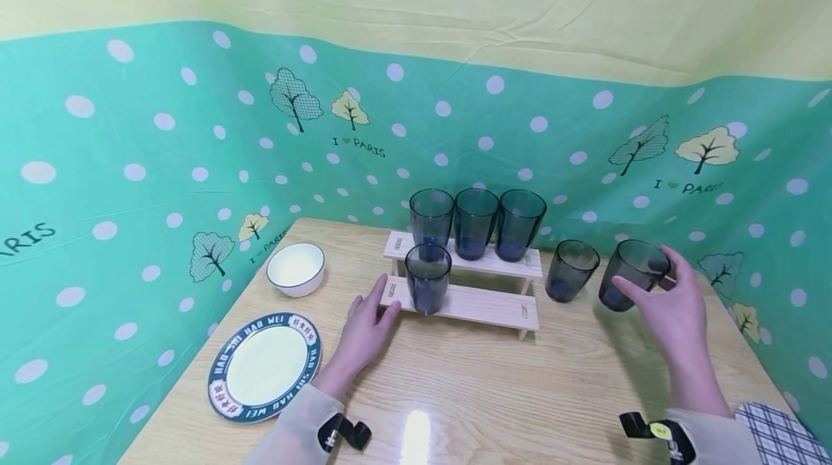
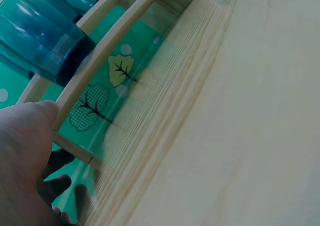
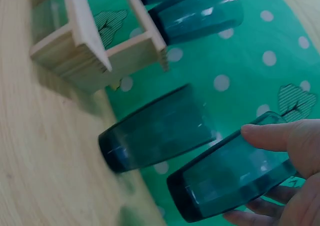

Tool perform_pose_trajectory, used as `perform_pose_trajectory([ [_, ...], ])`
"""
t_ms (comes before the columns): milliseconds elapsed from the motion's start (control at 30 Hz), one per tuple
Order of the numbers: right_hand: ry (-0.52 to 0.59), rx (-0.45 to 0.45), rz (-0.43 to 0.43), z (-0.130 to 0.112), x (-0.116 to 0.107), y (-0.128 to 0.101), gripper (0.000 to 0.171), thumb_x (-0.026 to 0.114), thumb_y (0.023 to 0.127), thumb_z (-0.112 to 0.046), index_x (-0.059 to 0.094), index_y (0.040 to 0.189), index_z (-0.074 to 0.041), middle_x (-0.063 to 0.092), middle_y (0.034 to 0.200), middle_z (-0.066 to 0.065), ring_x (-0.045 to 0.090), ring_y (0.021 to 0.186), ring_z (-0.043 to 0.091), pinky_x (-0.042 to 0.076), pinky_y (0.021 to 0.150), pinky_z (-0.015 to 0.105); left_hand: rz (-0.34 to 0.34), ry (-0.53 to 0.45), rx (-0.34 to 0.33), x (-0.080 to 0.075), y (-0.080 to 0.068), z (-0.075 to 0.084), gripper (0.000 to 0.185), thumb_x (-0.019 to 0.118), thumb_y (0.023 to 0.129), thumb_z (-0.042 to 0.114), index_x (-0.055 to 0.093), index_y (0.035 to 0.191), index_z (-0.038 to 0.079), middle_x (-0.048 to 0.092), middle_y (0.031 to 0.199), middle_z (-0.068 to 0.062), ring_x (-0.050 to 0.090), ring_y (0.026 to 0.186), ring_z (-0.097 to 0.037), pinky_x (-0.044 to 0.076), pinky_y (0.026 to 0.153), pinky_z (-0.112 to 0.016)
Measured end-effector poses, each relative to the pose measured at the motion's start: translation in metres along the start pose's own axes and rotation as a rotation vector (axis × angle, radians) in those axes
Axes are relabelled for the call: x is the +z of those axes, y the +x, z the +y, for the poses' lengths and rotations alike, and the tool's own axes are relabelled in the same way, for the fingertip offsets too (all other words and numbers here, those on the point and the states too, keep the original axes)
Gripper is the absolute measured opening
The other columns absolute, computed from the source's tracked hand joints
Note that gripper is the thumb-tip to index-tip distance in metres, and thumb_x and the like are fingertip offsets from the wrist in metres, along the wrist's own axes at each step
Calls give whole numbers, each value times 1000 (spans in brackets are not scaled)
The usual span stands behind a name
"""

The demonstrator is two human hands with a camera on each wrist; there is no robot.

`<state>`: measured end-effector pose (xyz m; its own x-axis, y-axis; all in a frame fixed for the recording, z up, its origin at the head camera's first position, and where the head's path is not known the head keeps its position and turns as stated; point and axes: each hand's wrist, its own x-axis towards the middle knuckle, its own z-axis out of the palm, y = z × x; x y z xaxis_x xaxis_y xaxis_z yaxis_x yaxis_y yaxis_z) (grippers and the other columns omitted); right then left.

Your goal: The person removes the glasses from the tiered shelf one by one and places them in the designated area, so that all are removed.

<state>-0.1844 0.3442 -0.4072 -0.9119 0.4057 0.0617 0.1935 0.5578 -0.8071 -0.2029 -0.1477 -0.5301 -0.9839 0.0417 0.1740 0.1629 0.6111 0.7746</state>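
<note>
My right hand (image 1: 676, 306) grips a dark tinted glass (image 1: 630, 274), thumb on its near side and fingers round the far side. In the right wrist view this glass (image 3: 230, 176) is raised, base just off the tabletop. Beside it a second tinted glass (image 1: 570, 271) stands upright on the table. My left hand (image 1: 364, 328) holds the left end of the two-step wooden rack (image 1: 481, 305), thumb at the front edge of the lower step. One glass (image 1: 427, 281) stands on that lower step near the hand. Three more glasses (image 1: 477, 227) stand in a row on the upper step.
A white bowl (image 1: 296, 270) with a dark rim stands at the back left. In front of it lies a plate (image 1: 263, 371) with a blue lettered border. Green dotted cloth (image 1: 455, 133) hangs behind the wooden table (image 1: 494, 393). Checked fabric (image 1: 783, 436) shows at the right.
</note>
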Motion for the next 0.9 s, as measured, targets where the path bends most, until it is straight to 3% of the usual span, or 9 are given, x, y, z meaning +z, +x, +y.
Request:
perform_pose_trajectory([
  [100, 6, 1, 1, 8, 3, 6, 114, 82, 100, -50, 7, 179, -18, 24, 177, 29, 39, 153, 57, 53, 101, 68, -2, -1, -2, 0, 0, 1, 73, 61, 115, 42, 33, 175, 11, 46, 170, -17, 26, 162, -51, 13, 134, -66],
  [200, 12, -12, -4, 15, 7, 12, 114, 81, 101, -49, 6, 179, -16, 23, 177, 32, 37, 153, 58, 48, 107, 75, -3, 2, -6, 0, 0, 1, 73, 60, 115, 42, 32, 175, 12, 46, 170, -17, 24, 162, -52, 15, 133, -67],
  [567, -2, -33, -10, 27, 19, 25, 112, 82, 102, -46, 8, 179, -14, 12, 181, 28, 35, 149, 66, 43, 112, 79, 0, -1, 5, 0, 0, 0, 73, 61, 115, 41, 32, 175, 11, 46, 170, -17, 32, 161, -48, 11, 135, -64],
  [767, 13, -24, -9, 34, 25, 28, 111, 83, 102, -43, 8, 179, -12, 8, 182, 26, 22, 158, 62, 33, 121, 78, 0, 8, 0, 1, 0, 0, 74, 61, 115, 42, 32, 175, 11, 46, 170, -17, 32, 160, -49, 12, 134, -65],
  [900, 5, -31, -3, 38, 29, 31, 110, 82, 102, -41, 10, 178, -11, 13, 181, 28, 31, 155, 62, 39, 118, 76, 1, 8, -2, 1, 0, 0, 74, 61, 114, 43, 32, 175, 12, 46, 170, -17, 31, 161, -50, 13, 134, -66],
])
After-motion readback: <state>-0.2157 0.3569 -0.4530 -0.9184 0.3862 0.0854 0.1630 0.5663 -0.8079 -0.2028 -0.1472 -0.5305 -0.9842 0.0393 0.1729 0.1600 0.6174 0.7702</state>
